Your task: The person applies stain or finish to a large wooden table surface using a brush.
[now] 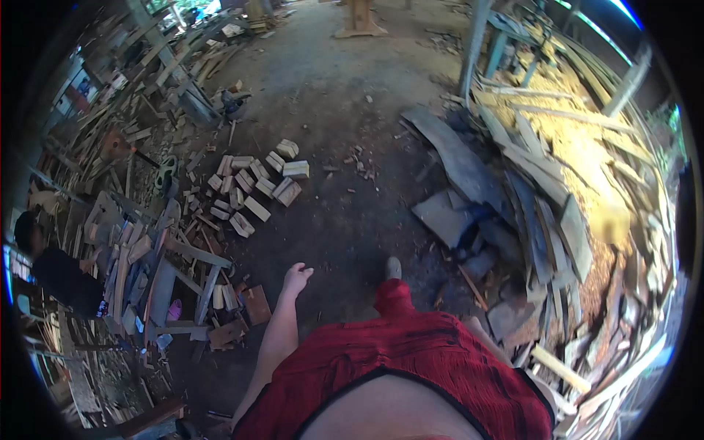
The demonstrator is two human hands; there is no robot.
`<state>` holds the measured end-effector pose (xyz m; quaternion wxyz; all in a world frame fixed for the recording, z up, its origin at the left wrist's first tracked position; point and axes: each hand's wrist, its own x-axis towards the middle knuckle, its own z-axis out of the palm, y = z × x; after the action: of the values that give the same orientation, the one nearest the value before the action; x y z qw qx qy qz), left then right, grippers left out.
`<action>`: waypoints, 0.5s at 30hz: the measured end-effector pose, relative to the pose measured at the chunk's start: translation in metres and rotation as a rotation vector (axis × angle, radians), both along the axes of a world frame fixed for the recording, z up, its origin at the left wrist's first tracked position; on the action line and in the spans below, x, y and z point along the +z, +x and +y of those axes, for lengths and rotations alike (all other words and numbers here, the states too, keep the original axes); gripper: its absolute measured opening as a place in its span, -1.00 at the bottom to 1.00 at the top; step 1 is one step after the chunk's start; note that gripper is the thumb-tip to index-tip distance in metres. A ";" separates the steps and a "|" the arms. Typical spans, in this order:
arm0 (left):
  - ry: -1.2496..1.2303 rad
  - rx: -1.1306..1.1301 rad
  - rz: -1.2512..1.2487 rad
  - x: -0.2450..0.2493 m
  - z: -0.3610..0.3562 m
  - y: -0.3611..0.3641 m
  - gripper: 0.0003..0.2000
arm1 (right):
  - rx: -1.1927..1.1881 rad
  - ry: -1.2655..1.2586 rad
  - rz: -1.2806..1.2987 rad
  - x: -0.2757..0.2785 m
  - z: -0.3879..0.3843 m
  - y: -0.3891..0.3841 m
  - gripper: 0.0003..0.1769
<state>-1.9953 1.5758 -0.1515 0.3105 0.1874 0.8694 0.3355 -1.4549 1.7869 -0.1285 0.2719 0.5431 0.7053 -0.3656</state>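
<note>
My left hand [297,280] hangs in front of my body over the dark dirt floor, its fingers loosely curled and too small to tell whether they hold anything. Beyond it lies a group of short wooden blocks [257,209] on the ground. My right arm [485,339] runs down beside the red garment [396,337], and the right hand itself cannot be made out. One shoe [394,268] shows below the red cloth, on the floor.
A person in dark clothing [62,275] is at the far left, beside a rough wooden bench [194,253] loaded with offcuts. Dark slabs [458,161], planks and yellow sawdust [579,147] lie on the right. A metal post [475,51] stands behind them.
</note>
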 end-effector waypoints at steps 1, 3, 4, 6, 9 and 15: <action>-0.007 -0.043 -0.001 -0.004 0.019 -0.007 -0.52 | 0.234 -0.004 0.015 -0.042 0.026 0.004 -0.77; -0.001 -0.039 -0.056 -0.007 0.051 -0.019 -0.51 | 0.303 0.112 0.069 -0.082 0.081 -0.019 -0.77; 0.009 0.003 -0.114 -0.010 0.055 -0.020 -0.51 | 0.345 0.218 0.117 -0.099 0.109 -0.037 -0.76; -0.117 -0.007 -0.249 -0.023 0.056 -0.029 -0.53 | 0.431 0.408 0.203 -0.234 0.151 -0.021 -0.74; -0.047 -0.141 -0.180 -0.107 0.018 -0.041 -0.60 | 0.284 0.279 0.245 -0.102 0.252 -0.152 -0.73; -0.154 -0.244 -0.054 -0.128 0.080 -0.090 -0.61 | 0.445 0.181 0.441 -0.116 0.420 -0.320 -0.72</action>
<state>-2.0849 1.6558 -0.2795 0.3855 0.2581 0.8548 0.2325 -1.7753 2.2071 -0.2445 0.1361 0.3054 0.8783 -0.3418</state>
